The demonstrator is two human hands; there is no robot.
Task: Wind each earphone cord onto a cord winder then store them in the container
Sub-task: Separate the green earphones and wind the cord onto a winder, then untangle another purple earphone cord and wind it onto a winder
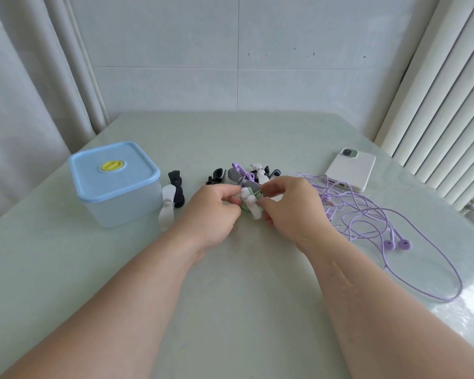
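Both hands meet mid-bench, fingertips pinching the same white winder, which has a green cord wrapped on it. The left hand holds its left side and the right hand its right. The container sits off to the left with its blue lid on, well apart from the winder. A white spare and a black spare lie just beside it. A pile of more winders sits right behind the hands. Loose purple earphones sprawl on the right, near a phone lying face down.
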